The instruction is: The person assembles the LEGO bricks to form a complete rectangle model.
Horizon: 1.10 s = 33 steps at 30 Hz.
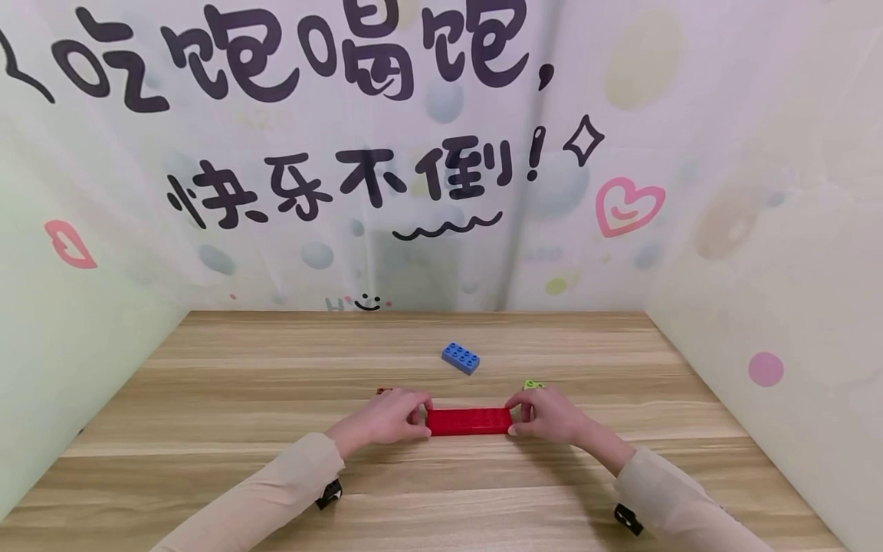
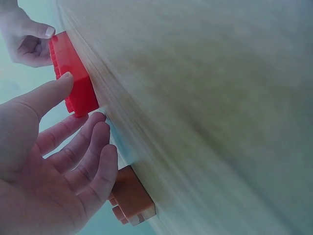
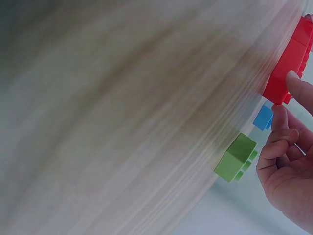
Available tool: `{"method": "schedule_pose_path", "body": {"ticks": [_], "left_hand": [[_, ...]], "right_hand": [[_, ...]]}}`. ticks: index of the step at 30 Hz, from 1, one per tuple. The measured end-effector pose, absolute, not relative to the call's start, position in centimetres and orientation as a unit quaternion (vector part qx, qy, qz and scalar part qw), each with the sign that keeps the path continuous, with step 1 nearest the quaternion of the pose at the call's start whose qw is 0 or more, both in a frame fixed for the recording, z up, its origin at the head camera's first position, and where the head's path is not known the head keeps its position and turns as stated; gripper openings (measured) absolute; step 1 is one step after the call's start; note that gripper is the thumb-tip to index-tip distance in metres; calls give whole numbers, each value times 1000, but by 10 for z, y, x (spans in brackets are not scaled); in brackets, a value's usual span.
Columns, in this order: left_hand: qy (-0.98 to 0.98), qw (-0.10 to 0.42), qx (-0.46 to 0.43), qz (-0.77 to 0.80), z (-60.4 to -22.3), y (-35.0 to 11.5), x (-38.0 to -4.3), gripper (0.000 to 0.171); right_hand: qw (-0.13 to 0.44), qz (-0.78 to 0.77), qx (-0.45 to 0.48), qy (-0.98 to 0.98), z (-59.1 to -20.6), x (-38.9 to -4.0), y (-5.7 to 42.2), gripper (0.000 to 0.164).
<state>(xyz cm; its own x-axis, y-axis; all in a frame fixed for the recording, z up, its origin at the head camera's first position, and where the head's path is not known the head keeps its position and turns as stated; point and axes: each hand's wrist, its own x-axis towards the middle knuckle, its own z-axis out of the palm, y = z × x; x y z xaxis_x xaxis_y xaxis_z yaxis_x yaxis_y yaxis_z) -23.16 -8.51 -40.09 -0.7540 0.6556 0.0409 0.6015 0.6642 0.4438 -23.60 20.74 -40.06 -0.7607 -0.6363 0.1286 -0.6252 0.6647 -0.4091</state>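
Two red toy building bricks [image 1: 469, 421] lie end to end in a row on the table, a seam showing between them in the wrist views. My left hand [image 1: 393, 416] pinches the row's left end, thumb on the near side and index finger on the far side. At the right end, my right hand [image 1: 552, 416] pinches it the same way. The left wrist view shows the near red brick [image 2: 80, 85] with the thumb against it and the other fingers loosely bent. In the right wrist view the thumb touches the red brick [image 3: 283, 73].
Beyond the red row lies a blue brick [image 1: 460, 358]. A green brick [image 1: 533, 384] sits just behind my right hand, partly hidden. Behind my left hand is a brown brick [image 2: 132, 193], mostly covered in the head view. A printed curtain [image 1: 414, 261] closes off the table's back.
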Motion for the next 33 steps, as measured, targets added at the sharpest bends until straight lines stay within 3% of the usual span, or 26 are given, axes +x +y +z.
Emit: {"method": "schedule_pose_path", "body": {"ticks": [10, 21, 33], "left_hand": [[910, 66, 342, 225, -400, -85, -230, 27], [911, 56, 326, 246, -401, -85, -231, 41], [867, 26, 329, 373, -393, -107, -256, 30]], "right_hand": [[17, -221, -339, 914, -403, -236, 208, 28], [28, -250, -336, 908, -400, -237, 209, 35], [-8, -289, -304, 908, -385, -257, 210, 34]]}}
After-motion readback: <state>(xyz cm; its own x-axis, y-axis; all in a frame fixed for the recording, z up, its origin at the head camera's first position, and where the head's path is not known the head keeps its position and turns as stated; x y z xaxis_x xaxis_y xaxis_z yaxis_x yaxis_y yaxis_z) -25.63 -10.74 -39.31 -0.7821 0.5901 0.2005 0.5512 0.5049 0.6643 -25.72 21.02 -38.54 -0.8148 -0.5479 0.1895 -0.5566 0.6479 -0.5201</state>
